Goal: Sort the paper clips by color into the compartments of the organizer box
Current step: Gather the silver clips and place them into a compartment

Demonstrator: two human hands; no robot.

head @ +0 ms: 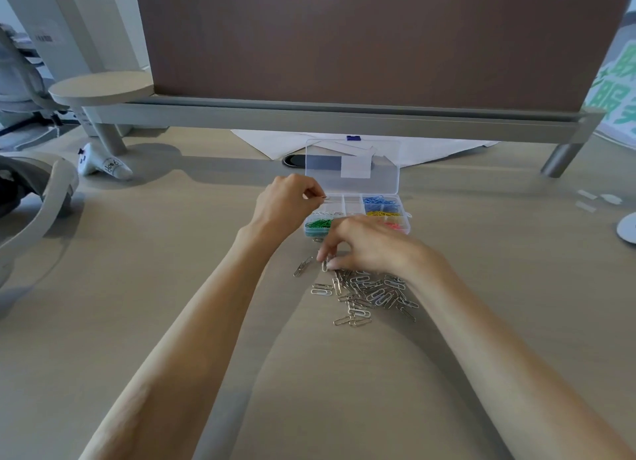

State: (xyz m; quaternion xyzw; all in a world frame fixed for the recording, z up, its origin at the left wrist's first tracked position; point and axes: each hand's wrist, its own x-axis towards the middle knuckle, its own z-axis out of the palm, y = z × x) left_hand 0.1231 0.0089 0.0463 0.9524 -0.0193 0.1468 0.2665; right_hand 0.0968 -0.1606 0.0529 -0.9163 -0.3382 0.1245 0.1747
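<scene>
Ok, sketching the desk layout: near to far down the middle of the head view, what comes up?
Loose pile of silver metal paper clips → clear plastic organizer box → its raised clear lid → white paper sheets → brown partition panel.

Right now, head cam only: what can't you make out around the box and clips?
Head view: organizer box, near-middle compartments hidden by the right hand, which also covers part of the pink clips.
Head view: whether the right fingers grip or only touch a clip at the edge of the silver pile; too small.
Head view: colour of the clip pinched by the left hand; too thin and blurred.
</scene>
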